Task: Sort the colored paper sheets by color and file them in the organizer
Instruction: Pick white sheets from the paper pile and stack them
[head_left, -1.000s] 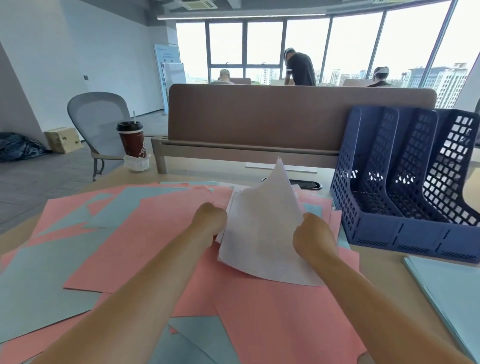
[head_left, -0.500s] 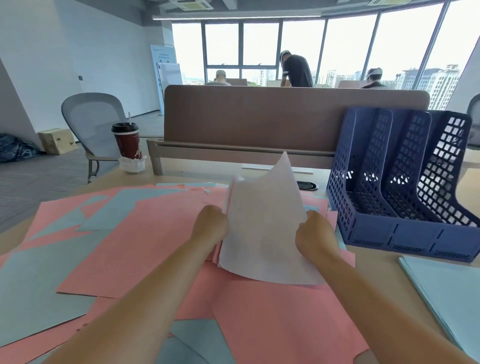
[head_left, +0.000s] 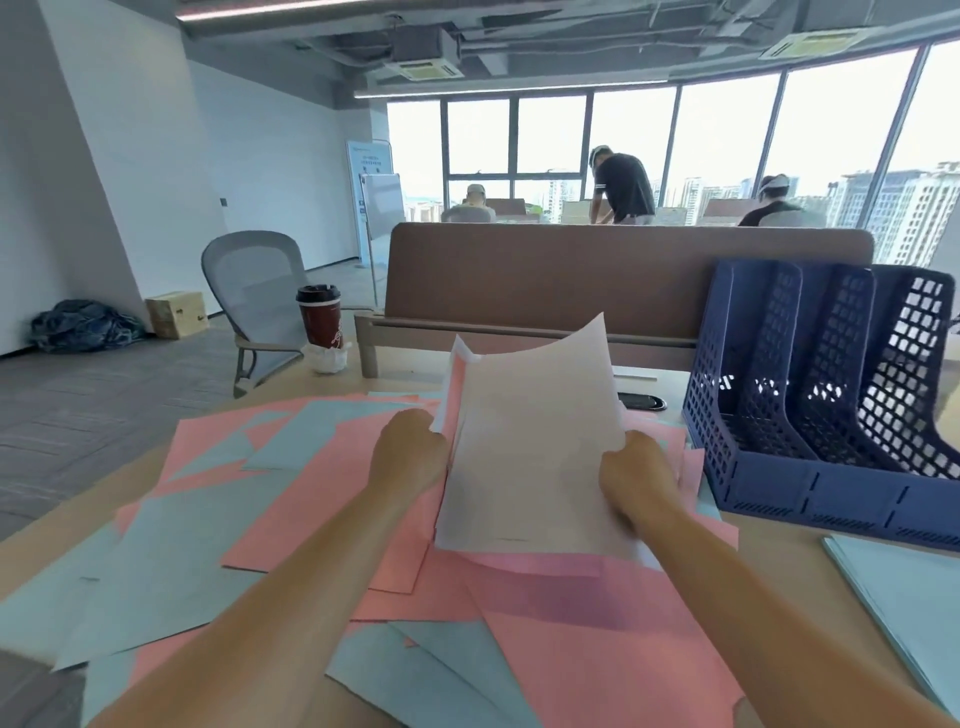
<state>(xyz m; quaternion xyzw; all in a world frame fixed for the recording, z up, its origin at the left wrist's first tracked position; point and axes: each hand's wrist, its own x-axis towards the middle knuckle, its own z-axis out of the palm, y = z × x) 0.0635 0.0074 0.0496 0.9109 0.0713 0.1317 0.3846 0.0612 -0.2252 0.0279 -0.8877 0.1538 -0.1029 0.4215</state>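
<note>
Bottom of frame: loose pink sheets (head_left: 597, 665) and grey-blue sheets (head_left: 156, 571) lie mixed and overlapping on the table (head_left: 779, 561), so we judge sorting is far from done. At the lower right edge a squared pale blue stack (head_left: 904, 587) lies apart from the mess, near the organizer's front.

Centre: both grips clamp one held stack (head_left: 530, 447), stood near upright over the pile. The left grip (head_left: 410, 452) pinches its left edge; the right grip (head_left: 636, 480) pinches the right edge, lower down. The face toward us reads pale, and pink edges peek out behind at upper left. We can't tell the sheet count. We read this as squaring up a pink batch before filing.

Next move, our call: align the bottom edge, swing right, and drop it into one slot of the blue organizer (head_left: 810, 488), right of centre. The slots look empty, though the lattice walls hide part of the floors. The stack must stay stiff and vertical. Its top corner curls, so it may catch on a slot wall. We can't tell if its bottom edge touches the loose sheets; if it does, it could drag them.

Beyond: a dark flat object (head_left: 641, 401) lies on the table between stack and organizer, near the swing path. The coffee cup (head_left: 319, 322) left of centre is well clear. Behind are the brown divider panel (head_left: 597, 280), a mesh chair (head_left: 254, 291), a cardboard box (head_left: 176, 314) at far left, and people (head_left: 621, 187) by the windows.
</note>
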